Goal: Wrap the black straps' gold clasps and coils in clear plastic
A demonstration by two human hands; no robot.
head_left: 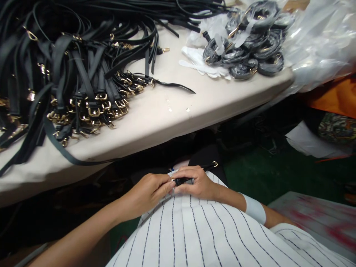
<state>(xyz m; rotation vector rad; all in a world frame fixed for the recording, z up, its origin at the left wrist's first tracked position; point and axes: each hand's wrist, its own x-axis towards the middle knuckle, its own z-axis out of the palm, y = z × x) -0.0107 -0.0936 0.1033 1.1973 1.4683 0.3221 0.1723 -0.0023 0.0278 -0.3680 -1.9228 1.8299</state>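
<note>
A black strap (182, 181) with gold-coloured metal fittings is held close to my body, just below the table edge. My left hand (155, 189) pinches one end by a small gold fitting. My right hand (196, 181) is closed around the strap beside it, the two hands nearly touching. Past my right hand a gold buckle (215, 164) sticks out on a loose end. Another length of black strap (80, 162) runs from the table's front edge toward my hands; whether it is the same strap I cannot tell.
A large heap of black straps (89, 74) with gold buckles covers the left of the cloth-covered table (167, 126). Coiled straps in clear wrap (244, 52) lie at the right, beside a white glove (204, 63). Plastic bags (322, 44) hang over the right end.
</note>
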